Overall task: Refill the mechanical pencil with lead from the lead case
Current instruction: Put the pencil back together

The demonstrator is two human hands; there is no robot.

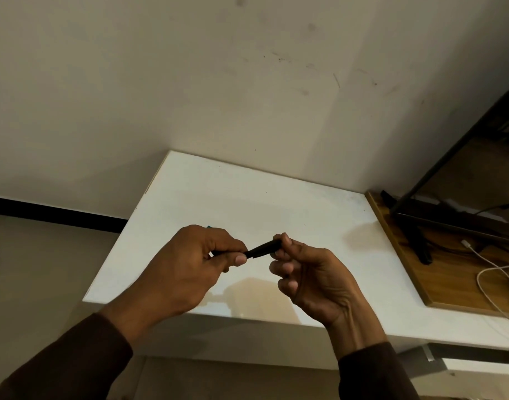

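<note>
A dark, slim mechanical pencil [263,249] is held in the air above the white table [247,197], between both hands. My left hand [189,267] grips one end with thumb and fingers closed around it. My right hand [311,272] pinches the other end with thumb and forefinger, its other fingers curled. A small blue-green tip [209,226] shows just above my left knuckles; what it belongs to is hidden. No lead case can be made out.
A wooden board [437,278] lies at the table's right, carrying a black monitor stand [420,241] and white cables [489,272]. A pale wall rises behind the table. The table's left edge drops to the floor.
</note>
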